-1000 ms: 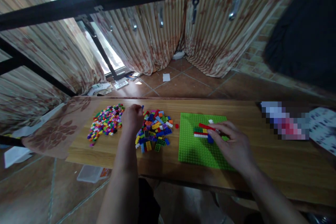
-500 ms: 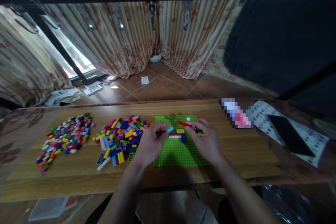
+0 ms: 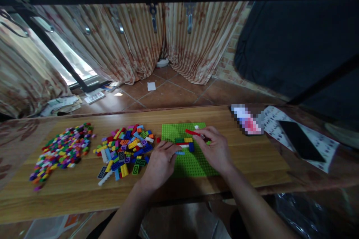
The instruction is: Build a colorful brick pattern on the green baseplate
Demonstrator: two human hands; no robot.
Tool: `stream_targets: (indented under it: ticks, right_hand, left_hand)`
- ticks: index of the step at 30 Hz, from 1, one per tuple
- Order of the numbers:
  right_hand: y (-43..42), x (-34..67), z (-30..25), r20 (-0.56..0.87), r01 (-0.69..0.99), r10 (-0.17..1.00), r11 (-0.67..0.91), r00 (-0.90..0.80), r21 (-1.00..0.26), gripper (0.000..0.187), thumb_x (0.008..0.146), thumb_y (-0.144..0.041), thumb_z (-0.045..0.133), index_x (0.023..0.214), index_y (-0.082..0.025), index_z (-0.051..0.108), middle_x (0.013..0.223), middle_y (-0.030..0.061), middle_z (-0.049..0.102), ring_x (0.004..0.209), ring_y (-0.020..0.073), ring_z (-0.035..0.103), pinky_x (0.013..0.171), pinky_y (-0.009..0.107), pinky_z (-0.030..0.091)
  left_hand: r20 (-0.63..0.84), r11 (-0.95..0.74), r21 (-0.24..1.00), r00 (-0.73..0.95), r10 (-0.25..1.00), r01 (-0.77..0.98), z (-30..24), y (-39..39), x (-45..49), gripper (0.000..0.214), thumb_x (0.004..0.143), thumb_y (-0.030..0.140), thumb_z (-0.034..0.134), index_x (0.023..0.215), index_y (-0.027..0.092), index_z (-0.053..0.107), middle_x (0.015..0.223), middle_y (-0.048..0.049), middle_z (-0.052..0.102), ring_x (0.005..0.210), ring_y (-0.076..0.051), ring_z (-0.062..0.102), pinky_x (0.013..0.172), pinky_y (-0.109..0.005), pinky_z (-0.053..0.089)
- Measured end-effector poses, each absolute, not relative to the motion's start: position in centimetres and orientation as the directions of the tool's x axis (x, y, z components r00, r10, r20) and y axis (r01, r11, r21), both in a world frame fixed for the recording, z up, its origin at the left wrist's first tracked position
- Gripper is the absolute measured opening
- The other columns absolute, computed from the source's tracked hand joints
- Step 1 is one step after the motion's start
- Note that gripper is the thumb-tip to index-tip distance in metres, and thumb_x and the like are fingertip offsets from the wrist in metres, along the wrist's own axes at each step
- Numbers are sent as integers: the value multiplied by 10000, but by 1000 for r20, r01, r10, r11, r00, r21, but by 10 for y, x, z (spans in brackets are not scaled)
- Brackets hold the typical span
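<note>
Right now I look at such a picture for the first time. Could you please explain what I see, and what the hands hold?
There is no machine here. One camera sits on a person's head and looks down at their own bare hands. On the table lie a green plate, a brick pile and a pile of smaller pieces. The right hand pinches a red strip over a small build. The left hand has its fingertips at a blue brick; whether it grips it is unclear.

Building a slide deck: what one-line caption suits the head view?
Left hand touches a light-blue brick on the green baseplate; right hand pinches a red piece beside the small build.
</note>
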State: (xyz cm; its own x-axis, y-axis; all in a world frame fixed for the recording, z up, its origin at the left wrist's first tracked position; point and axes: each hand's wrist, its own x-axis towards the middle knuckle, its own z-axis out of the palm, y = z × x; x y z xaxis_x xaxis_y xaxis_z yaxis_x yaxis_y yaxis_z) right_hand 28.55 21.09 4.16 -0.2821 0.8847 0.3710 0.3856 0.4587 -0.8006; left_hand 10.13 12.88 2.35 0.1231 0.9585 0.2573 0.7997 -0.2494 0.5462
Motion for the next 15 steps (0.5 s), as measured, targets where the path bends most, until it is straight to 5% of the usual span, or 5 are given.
stream_targets:
  ticks: [15]
  right_hand:
    - [211, 284, 43, 387, 366, 881, 467, -273, -805, 168, 882, -278, 609, 947, -200, 743, 871, 45, 641, 734, 146, 622, 668, 278, 508]
  left_hand:
    - [364, -214, 436, 46, 930, 874, 7, 140, 108, 198, 884, 95, 567, 1013, 211, 662, 956, -32, 688, 903, -210, 612, 837, -369, 515]
